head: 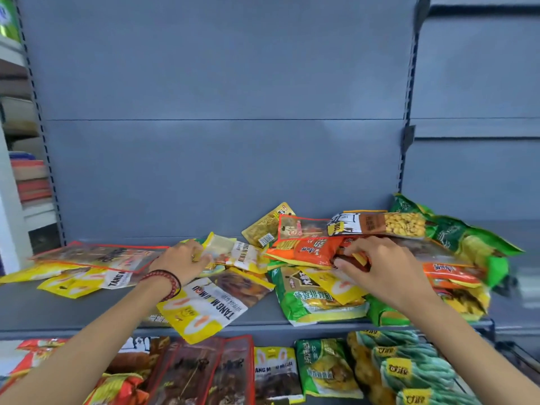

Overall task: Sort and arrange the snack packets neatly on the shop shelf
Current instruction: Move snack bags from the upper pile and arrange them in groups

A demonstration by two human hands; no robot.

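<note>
Snack packets [318, 249] lay jumbled across the shelf [58, 305] — left hand [184, 260] gripped a yellow packet [217, 247], right hand [377, 264] pinched something in the orange-and-red pile, couldn't tell which. Best bet was pulling one brand at a time — matching faces up, edges squared.

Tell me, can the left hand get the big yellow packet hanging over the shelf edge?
Probably yes. The yellow packet lies on top by the left hand, just under its wrist, uncovered. But the fingers are already on other packets.
</note>
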